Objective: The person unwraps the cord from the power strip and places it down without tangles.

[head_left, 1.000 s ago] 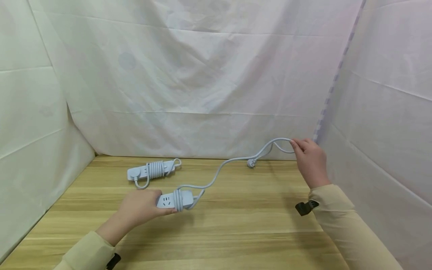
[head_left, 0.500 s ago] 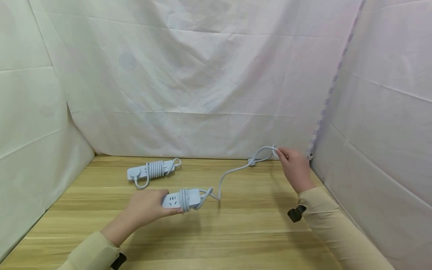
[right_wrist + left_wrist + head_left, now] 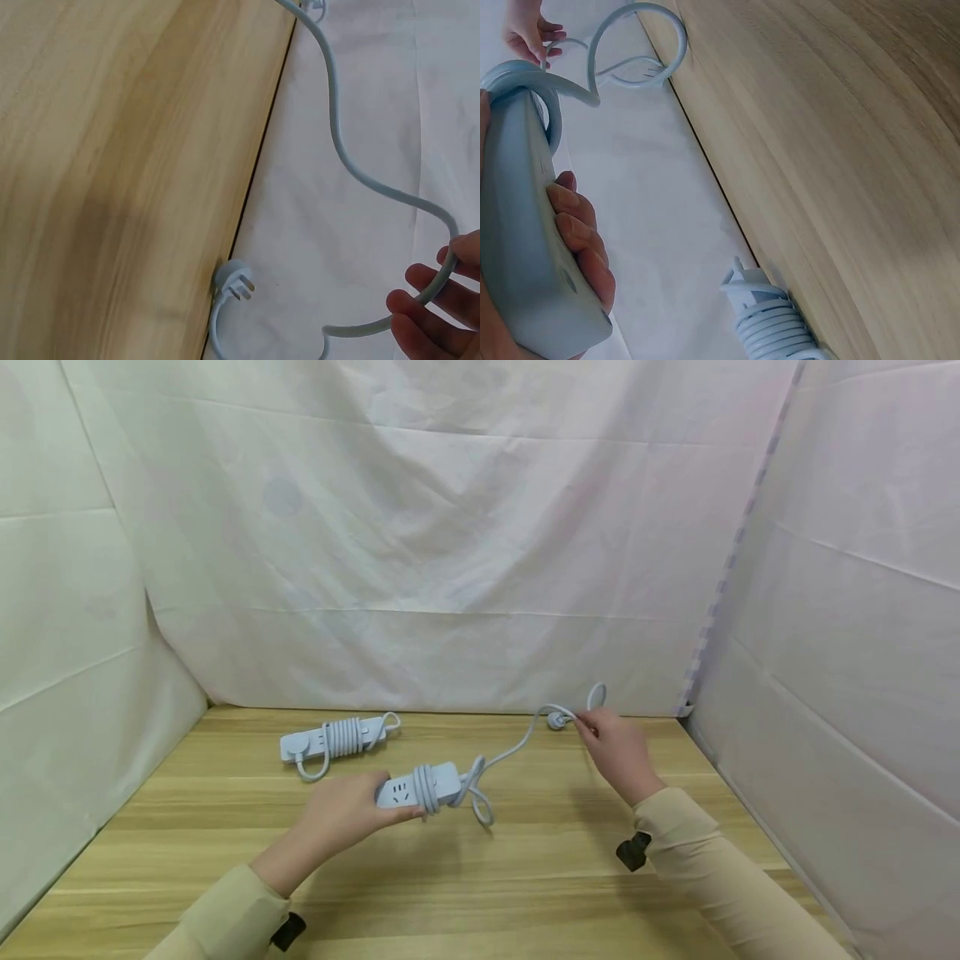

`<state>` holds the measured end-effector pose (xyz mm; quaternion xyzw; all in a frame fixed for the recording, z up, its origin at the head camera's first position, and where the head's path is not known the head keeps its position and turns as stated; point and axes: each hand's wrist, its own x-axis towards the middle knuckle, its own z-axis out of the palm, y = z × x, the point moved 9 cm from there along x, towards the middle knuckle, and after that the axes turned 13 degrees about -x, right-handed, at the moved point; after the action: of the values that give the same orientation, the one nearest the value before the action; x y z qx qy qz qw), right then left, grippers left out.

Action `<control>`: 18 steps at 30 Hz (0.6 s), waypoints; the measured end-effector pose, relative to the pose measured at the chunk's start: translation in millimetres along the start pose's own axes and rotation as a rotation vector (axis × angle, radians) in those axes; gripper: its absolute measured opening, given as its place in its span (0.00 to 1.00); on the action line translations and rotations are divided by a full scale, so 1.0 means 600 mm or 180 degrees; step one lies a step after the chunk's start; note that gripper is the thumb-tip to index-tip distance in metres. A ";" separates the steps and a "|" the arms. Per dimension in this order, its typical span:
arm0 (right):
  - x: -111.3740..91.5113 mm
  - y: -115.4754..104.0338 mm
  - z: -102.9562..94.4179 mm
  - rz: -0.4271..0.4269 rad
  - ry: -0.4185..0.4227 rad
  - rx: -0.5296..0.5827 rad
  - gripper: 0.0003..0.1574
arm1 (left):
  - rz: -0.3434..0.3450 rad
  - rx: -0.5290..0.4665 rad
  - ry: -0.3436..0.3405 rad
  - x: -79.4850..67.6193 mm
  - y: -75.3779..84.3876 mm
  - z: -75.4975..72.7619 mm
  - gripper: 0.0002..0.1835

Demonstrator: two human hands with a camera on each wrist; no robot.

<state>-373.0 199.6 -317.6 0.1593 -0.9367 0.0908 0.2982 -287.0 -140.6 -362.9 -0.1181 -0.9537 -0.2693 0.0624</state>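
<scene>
A white power strip (image 3: 401, 792) is gripped at its near end by my left hand (image 3: 343, 812), above the table. Several turns of its cord (image 3: 425, 788) wrap the far part of the strip. Past the strip's end the cord twists into loose loops, then runs to my right hand (image 3: 618, 753), which pinches it between thumb and fingers. Beyond the right hand the cord bends back to a plug (image 3: 234, 280) with bare prongs, near the table's back edge. The left wrist view shows curled fingers (image 3: 581, 232) along the strip's side.
A second white power strip (image 3: 318, 743) lies at the back left of the wooden table (image 3: 480, 893), its cord wound round it and its plug seated in a socket. White cloth (image 3: 465, 527) hangs behind the table and along both sides.
My right hand has moved left and slightly down with the cord, coming closer to the strip. The left hand has shifted right and a little up. The cord between them has slackened into loops.
</scene>
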 end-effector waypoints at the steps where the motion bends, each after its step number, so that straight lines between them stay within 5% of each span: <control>1: -0.001 -0.003 0.004 -0.0010 -0.0042 0.0004 0.12 | -0.0027 -0.0025 -0.0002 0.002 -0.001 0.001 0.33; 13: -0.023 -0.022 0.053 -0.0004 -0.0825 0.0020 0.32 | -0.0227 -0.0142 0.0036 0.023 -0.002 0.009 0.37; 18: -0.037 -0.029 0.056 0.0008 -0.0961 -0.0038 0.38 | -0.0232 -0.0179 0.0059 0.029 -0.003 0.014 0.37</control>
<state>-367.4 180.1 -356.6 0.1682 -0.9716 0.0606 0.1548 -304.9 -134.4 -367.9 -0.0824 -0.9489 -0.2992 0.0580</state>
